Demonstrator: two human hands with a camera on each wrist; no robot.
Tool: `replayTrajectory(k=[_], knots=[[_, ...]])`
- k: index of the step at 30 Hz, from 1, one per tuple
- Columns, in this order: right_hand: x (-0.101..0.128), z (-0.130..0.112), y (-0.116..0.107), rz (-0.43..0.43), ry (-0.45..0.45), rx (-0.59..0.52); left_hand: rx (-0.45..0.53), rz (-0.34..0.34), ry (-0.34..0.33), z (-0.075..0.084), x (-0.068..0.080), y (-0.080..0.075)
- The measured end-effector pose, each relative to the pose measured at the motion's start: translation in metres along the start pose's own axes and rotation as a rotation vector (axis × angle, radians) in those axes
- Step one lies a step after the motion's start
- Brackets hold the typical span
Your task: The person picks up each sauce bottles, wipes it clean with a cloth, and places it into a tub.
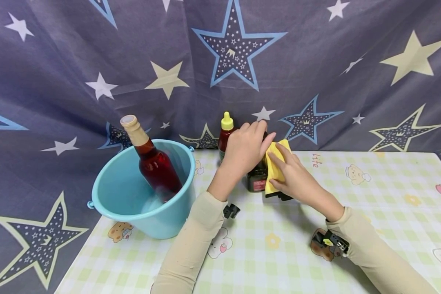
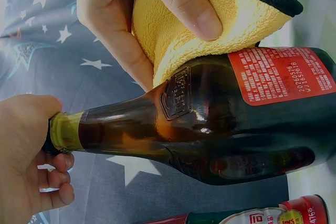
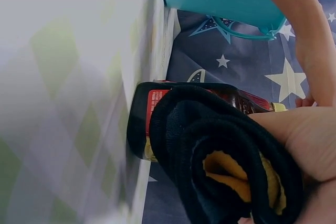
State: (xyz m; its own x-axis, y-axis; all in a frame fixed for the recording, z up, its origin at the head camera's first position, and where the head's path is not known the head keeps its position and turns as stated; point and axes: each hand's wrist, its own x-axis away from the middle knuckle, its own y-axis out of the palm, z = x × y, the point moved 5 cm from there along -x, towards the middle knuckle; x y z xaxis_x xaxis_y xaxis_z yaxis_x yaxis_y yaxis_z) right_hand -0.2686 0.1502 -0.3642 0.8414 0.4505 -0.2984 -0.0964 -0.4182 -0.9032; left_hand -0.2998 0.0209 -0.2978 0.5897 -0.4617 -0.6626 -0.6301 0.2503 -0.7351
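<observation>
Yellow on one side and black on the other, a folded cloth (image 1: pixel 275 171) is pressed against a dark glass bottle (image 2: pixel 220 114). The bottle stands on the surface (image 1: pixel 371 196), near the back edge and close to the star curtain (image 1: pixel 316 61).

The left hand (image 1: pixel 244 149) is curled tight over the top of the bottle, so its grip is closed around the neck and cap. In the left wrist view, the fingers (image 2: pixel 55 179) wrap around the gold band at the neck.

The right hand (image 1: pixel 297 177) holds the cloth, with its grip closed on the cloth and the thumb on top of the yellow side. The cloth touches the bottle's shoulder, just above a red label (image 2: pixel 283 74).

Right behind the dark bottle stands 1 small red bottle with a yellow cap (image 1: pixel 226 128). Well to the left sits a blue bucket (image 1: pixel 114 192). Inside it, 1 big bottle of red drink (image 1: pixel 152 161) leans back to the left, with its tan cap sticking out over the rim.
</observation>
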Motion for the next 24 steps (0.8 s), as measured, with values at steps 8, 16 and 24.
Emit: replayTrajectory(k=[8, 16, 24], knots=[[0.0, 0.0006, 0.0003, -0.005, 0.01, -0.004, 0.007, 0.007, -0.001, -0.0004, 0.0003, -0.0006], [0.0001, 0.001, 0.0003, -0.007, 0.016, -0.008, 0.006, -0.015, -0.008, -0.0005, -0.0008, 0.0005], [0.0004, 0.0005, 0.001, -0.012, 0.017, -0.006, 0.008, -0.019, -0.009, -0.0001, -0.0009, 0.0]])
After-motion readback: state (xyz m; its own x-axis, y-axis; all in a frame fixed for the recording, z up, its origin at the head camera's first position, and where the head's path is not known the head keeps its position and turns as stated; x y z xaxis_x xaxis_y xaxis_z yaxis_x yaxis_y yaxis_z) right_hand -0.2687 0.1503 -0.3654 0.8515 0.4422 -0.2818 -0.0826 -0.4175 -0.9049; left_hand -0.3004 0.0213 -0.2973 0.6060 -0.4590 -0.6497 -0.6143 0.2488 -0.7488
